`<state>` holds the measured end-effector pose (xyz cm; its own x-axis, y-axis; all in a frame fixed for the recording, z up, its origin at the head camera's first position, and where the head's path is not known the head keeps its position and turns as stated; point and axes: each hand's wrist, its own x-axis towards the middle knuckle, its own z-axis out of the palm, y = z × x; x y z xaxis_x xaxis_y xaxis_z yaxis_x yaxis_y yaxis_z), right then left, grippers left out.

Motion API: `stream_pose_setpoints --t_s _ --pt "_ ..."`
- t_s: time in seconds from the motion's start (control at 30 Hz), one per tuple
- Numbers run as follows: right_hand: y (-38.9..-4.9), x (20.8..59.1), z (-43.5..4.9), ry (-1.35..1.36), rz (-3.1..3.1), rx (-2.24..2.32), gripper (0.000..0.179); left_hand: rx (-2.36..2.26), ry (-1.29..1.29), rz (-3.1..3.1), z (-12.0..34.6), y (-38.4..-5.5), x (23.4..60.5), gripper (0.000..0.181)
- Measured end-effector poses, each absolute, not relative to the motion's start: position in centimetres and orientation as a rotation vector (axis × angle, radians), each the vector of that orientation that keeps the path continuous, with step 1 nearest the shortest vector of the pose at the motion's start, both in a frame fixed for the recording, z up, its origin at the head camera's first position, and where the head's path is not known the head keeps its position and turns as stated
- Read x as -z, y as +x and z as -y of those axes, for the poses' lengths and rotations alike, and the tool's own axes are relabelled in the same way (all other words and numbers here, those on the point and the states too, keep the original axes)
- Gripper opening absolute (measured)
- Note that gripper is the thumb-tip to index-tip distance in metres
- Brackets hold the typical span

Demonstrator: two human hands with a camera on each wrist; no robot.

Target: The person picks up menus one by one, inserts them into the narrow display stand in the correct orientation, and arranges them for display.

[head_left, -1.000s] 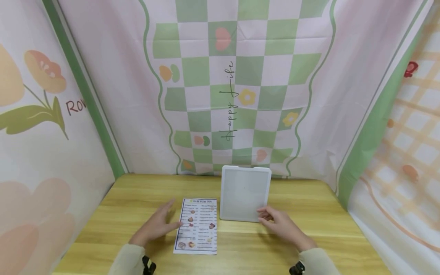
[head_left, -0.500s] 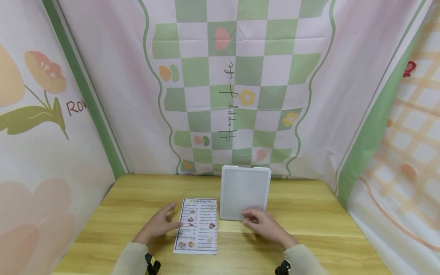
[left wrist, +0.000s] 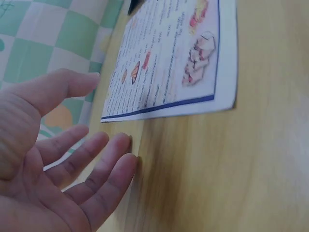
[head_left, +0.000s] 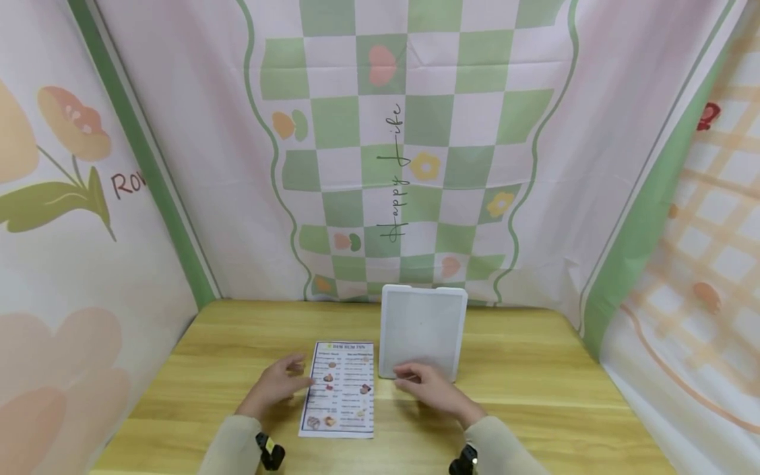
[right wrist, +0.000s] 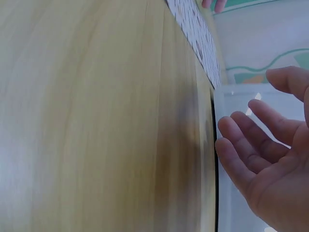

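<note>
A printed menu sheet (head_left: 350, 396) with small food pictures lies flat on the wooden table, its heading reading "Dim Sum Inn". To its right, a white-rimmed panel with a grey face (head_left: 420, 326) stands upright, leaning slightly back. My left hand (head_left: 276, 384) is beside the menu's left edge, thumb towards the paper; in the left wrist view the fingers (left wrist: 111, 179) are loosely bent around nothing. My right hand (head_left: 438, 394) is in front of the panel's lower edge and hides part of it. The right wrist view shows those fingers (right wrist: 239, 159) relaxed, with nothing between them.
The wooden table (head_left: 225, 330) reaches back to a hanging cloth (head_left: 410, 152) with green checks and "Happy Life" lettering. Patterned cloths also hang on the left (head_left: 77, 277) and right (head_left: 700, 264). A black device (head_left: 270, 452) sits on each wrist.
My right hand has moved left along the panel's lower edge, from its right corner towards the menu. The left hand has shifted only slightly to the right. Menu and panel stay put.
</note>
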<state>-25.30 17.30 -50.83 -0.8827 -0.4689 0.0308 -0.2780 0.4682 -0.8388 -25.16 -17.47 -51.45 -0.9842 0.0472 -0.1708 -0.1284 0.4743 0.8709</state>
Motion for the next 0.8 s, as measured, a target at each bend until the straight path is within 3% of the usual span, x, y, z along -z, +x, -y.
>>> stream_pose_setpoints --t_s 0.8 --pt "-24.8 51.5 -12.6 -0.278 -2.058 1.758 0.050 -1.654 -0.370 -2.328 17.6 -26.1 52.4 0.052"
